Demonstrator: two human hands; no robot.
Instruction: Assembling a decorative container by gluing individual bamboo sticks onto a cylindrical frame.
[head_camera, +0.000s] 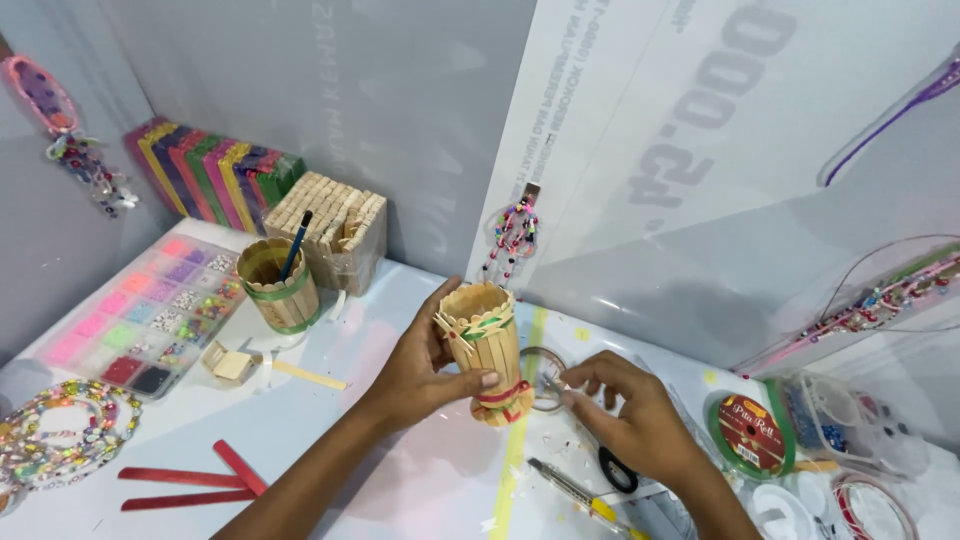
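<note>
Two bare hands work over a white craft table (330, 440), seen from above by a head-worn camera. The left hand (420, 375) is wrapped around a small cup built from upright wooden craft sticks (485, 345), thumb on the near side and fingers behind, lifting it clear of the table near the middle of the view. The cup stands nearly upright, slightly tilted, with a green band and small stick ends near its rim and a red ribbon (503, 392) around its base.

The right hand (630, 415) hovers just beside the cup's base, fingertips drawn together as if pinching something small; whether anything lies between them cannot be told. Beneath it lie a clear tape roll (542, 372), black-handled scissors (612, 465) and a yellow utility knife (580, 495).

Judging from this, the care here lies in a firm but gentle hold: the glued sticks would likely loosen under a hard squeeze, so the left hand does best gripping the middle, leaving the ribbon free for the right fingertips.

Further left stand a second stick cup holding a brush (278, 285), a block of wooden pegs (330, 235), stacked coloured sticks (210, 170), a compartment tray of beads (150, 310), beaded strings (60, 430) and three loose red sticks (200, 480). A red ribbon spool (750, 435) sits at right.
</note>
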